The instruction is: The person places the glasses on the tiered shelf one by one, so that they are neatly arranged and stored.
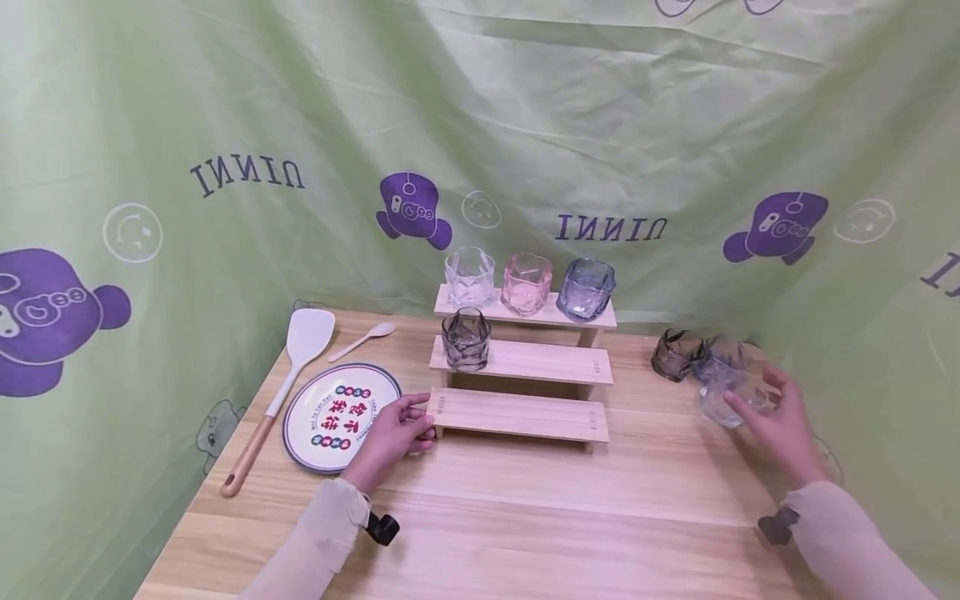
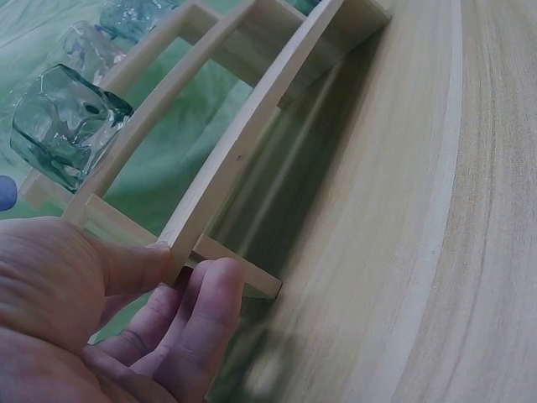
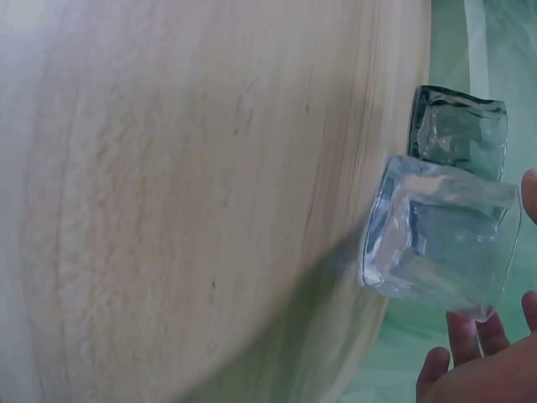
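Pale sleeves are stretched over the wooden table. At the three-step riser, the left end of the lowest step is pinched between thumb and fingers by the left hand. On the table's right side, the loose clear tumbler is bracketed near its rim by the right hand; whether it is gripped cannot be told. Roughly half the work is judged done: clear, pink and blue-grey glasses are set on the top step, a smoky glass on the middle step. Apparently left are three, counting the loose blue-grey tumbler and loose smoky tumbler.
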`<action>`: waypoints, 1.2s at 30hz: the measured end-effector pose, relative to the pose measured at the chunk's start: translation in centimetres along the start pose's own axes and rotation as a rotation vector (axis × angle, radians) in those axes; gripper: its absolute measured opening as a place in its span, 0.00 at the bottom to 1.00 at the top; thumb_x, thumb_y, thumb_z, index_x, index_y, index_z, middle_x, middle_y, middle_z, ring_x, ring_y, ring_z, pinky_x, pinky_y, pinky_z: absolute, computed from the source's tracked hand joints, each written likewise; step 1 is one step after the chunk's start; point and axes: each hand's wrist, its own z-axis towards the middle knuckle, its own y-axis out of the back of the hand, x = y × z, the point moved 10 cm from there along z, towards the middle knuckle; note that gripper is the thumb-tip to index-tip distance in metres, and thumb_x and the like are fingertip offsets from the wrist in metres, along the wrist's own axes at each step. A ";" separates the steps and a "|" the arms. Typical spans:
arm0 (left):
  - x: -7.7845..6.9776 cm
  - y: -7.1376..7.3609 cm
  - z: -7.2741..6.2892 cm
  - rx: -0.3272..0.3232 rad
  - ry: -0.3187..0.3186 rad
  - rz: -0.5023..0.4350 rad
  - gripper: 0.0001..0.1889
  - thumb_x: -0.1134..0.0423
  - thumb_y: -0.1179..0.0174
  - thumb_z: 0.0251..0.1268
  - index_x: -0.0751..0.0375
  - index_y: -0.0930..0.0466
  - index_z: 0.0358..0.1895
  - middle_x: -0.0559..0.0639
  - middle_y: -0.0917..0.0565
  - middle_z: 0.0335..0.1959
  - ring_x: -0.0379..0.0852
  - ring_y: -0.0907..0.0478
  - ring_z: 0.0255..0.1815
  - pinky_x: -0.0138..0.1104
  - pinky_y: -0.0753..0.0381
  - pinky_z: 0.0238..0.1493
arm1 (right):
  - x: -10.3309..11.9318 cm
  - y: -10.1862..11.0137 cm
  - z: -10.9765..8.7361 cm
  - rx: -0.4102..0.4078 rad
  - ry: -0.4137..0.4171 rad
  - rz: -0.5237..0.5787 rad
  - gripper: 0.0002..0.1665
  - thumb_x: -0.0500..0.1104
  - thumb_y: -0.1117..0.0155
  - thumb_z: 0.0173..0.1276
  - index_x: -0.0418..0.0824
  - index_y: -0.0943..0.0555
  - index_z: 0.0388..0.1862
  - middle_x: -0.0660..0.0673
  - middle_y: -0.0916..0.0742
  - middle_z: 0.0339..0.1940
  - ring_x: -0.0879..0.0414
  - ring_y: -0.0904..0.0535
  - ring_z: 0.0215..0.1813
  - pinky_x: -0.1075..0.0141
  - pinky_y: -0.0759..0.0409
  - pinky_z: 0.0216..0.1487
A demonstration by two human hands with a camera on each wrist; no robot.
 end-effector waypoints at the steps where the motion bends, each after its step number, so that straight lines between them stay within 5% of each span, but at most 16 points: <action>1: 0.0 0.0 0.0 -0.002 -0.001 0.000 0.26 0.78 0.40 0.68 0.66 0.28 0.69 0.62 0.22 0.45 0.52 0.16 0.37 0.42 0.08 0.39 | 0.0 -0.1 0.0 0.004 -0.003 -0.016 0.58 0.57 0.33 0.72 0.37 0.58 0.83 0.27 0.44 0.79 0.24 0.42 0.70 0.23 0.38 0.63; 6: -0.1 0.2 -0.1 -0.007 -0.002 0.001 0.26 0.78 0.40 0.68 0.66 0.28 0.69 0.61 0.21 0.46 0.52 0.16 0.37 0.42 0.08 0.39 | 0.2 -1.3 0.2 0.033 0.029 -0.045 0.59 0.56 0.30 0.70 0.34 0.55 0.82 0.22 0.42 0.76 0.21 0.42 0.68 0.20 0.39 0.60; 12: -0.2 0.0 -0.1 0.000 -0.008 0.003 0.26 0.77 0.40 0.69 0.66 0.29 0.69 0.62 0.21 0.47 0.52 0.16 0.38 0.42 0.08 0.39 | -0.1 -2.7 0.1 0.084 -0.003 0.070 0.60 0.54 0.29 0.69 0.37 0.58 0.83 0.24 0.44 0.78 0.22 0.48 0.73 0.22 0.51 0.68; 20: 0.0 0.0 -0.2 -0.003 -0.002 0.002 0.27 0.77 0.40 0.68 0.64 0.28 0.70 0.61 0.21 0.46 0.52 0.16 0.37 0.44 0.08 0.39 | -0.6 -3.8 -0.1 0.073 -0.031 0.076 0.61 0.52 0.26 0.67 0.39 0.57 0.83 0.23 0.40 0.75 0.23 0.43 0.70 0.22 0.46 0.67; 29: -0.1 0.0 -0.3 -0.002 0.002 -0.013 0.26 0.76 0.40 0.69 0.65 0.29 0.70 0.62 0.22 0.47 0.54 0.16 0.40 0.44 0.08 0.40 | -1.3 -4.4 -0.4 0.134 -0.002 0.149 0.58 0.46 0.28 0.69 0.52 0.57 0.85 0.29 0.39 0.78 0.29 0.43 0.74 0.28 0.47 0.72; 36: -0.4 -0.2 -0.4 -0.004 -0.009 -0.007 0.25 0.77 0.40 0.69 0.66 0.28 0.69 0.61 0.21 0.46 0.54 0.16 0.39 0.46 0.08 0.40 | -0.7 -4.6 -0.7 0.093 -0.074 0.167 0.57 0.48 0.26 0.68 0.42 0.52 0.83 0.27 0.39 0.77 0.29 0.42 0.72 0.30 0.46 0.73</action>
